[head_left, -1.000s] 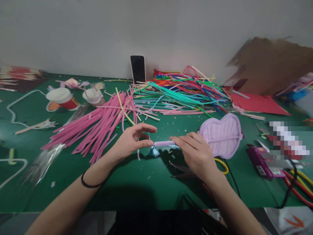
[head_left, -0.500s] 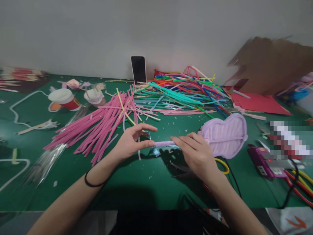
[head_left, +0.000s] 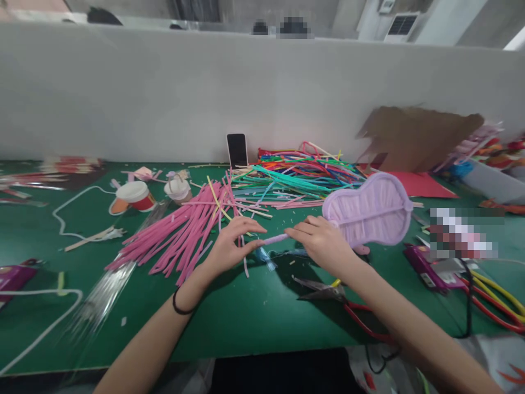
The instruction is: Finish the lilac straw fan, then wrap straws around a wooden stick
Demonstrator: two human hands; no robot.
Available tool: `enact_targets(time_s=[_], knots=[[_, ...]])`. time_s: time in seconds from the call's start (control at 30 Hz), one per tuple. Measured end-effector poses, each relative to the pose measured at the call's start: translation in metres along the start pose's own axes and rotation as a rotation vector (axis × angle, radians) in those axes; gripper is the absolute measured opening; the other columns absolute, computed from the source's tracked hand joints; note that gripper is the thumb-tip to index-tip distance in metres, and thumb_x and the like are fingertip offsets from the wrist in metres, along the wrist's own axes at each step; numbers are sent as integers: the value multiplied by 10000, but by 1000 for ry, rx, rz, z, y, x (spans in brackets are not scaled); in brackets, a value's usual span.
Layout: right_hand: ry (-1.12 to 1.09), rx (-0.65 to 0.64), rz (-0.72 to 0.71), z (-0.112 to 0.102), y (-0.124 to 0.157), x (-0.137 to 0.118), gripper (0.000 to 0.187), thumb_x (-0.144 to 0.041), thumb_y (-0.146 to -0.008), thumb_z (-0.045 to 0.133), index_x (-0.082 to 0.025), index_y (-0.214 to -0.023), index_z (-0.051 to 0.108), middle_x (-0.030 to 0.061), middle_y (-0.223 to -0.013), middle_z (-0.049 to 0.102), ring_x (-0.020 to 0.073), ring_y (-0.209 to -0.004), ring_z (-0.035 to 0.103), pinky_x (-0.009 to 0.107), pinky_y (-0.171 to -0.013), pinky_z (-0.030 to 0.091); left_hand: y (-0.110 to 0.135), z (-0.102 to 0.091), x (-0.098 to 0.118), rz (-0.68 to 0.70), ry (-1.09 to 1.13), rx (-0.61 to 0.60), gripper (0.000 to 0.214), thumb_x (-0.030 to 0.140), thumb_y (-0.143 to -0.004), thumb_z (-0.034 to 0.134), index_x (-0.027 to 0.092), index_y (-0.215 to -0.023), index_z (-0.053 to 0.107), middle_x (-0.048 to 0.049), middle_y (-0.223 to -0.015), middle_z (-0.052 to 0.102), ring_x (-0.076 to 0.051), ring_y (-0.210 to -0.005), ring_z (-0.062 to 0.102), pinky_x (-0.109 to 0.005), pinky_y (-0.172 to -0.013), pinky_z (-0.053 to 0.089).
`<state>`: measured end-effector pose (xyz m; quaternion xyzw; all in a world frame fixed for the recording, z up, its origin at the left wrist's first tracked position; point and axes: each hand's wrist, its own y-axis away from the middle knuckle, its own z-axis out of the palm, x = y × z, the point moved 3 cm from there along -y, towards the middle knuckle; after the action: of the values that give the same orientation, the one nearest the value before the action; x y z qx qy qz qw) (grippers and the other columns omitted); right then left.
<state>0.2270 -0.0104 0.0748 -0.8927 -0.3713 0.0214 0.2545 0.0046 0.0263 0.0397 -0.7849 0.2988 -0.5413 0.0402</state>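
Observation:
A lilac fan (head_left: pixel 373 210) made of fuzzy pipe cleaners lies across in front of me, its lobed head to the right and its wrapped handle to the left. My right hand (head_left: pixel 322 241) is closed around the handle close to the head. At the handle's far tip, my left hand (head_left: pixel 233 243) holds the end between thumb and fingers, the index finger stretched out above. A light blue tassel (head_left: pixel 266 258) hangs beside that tip. Part of the handle is hidden under my right fingers. Below my right hand lie scissors (head_left: pixel 324 291) with red handles, blades apart.
Pink pipe cleaners (head_left: pixel 176 230) fan out on the left, with a multicoloured heap (head_left: pixel 299 172) behind. A phone (head_left: pixel 237 150) leans on the partition. Paper cups (head_left: pixel 137 194) stand at the left. On the right are cardboard (head_left: pixel 414 137), a purple box-shaped device (head_left: pixel 430 268) and red-and-yellow-handled tools (head_left: pixel 496 301).
The view has tilted up, showing more above the partition. The fan head has risen and turned its broad side more toward me. Both hands keep hold of the handle.

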Motion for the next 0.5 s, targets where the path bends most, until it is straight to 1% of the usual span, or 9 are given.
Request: enact_targets(time_s=[0.07,0.1,0.13,0.17,0.23,0.3,0.4,0.5], knots=[[33,-31,-13,-5,-8,8,276,-13,-866,542,-158,-1036,703,46,-820,712,190,-766,505,314,-671,344,-1,-5,-5,-79,139,-56,439,366,-779,736,248,-1191,641,-96,-1155,667,-248,-1083,600,-377,-916,472],[38,-36,-20,-8,-12,11,275,-10,-858,551,-164,-1025,707,45,-831,717,188,-779,517,312,-685,350,-1,-7,-7,-112,206,-63,489,371,-790,724,249,-1247,601,-103,-1180,654,-246,-1079,604,-356,-870,492],[39,-39,-25,-12,-15,14,274,-9,-853,559,-170,-1016,710,44,-849,722,186,-795,527,310,-698,355,-1,-9,-9,-136,252,-53,496,374,-802,710,244,-1264,584,-107,-1183,649,-241,-1068,608,-336,-832,501],[35,-43,-37,-15,-18,16,269,-14,-852,564,-176,-1008,712,43,-869,725,185,-806,534,308,-707,359,0,-11,-9,-150,274,-28,461,378,-815,694,235,-1242,597,-106,-1164,654,-234,-1044,615,-320,-805,504],[30,-62,-69,-20,-23,16,256,-33,-858,571,-185,-1008,712,41,-895,725,183,-816,541,305,-714,365,0,-11,-8,-164,251,10,364,390,-822,682,212,-1138,657,-99,-1111,672,-216,-974,625,-301,-774,499],[34,-87,-106,-23,-26,14,248,-47,-863,572,-184,-1019,709,42,-889,719,181,-810,540,302,-712,366,1,-8,-5,-157,198,6,289,403,-818,680,195,-1016,709,-87,-1024,694,-205,-906,625,-302,-773,489],[39,-104,-140,-21,-30,11,264,-45,-861,571,-185,-1041,703,42,-869,712,176,-799,538,300,-706,355,0,-2,0,-131,153,-9,235,407,-809,684,194,-893,740,-68,-902,707,-206,-866,620,-323,-812,471],[50,-128,-151,-18,-37,10,278,-38,-858,575,-196,-1049,702,42,-877,717,176,-807,539,300,-701,337,-1,1,0,-127,158,27,221,410,-791,701,197,-835,741,-58,-854,711,-206,-840,625,-328,-813,465]])
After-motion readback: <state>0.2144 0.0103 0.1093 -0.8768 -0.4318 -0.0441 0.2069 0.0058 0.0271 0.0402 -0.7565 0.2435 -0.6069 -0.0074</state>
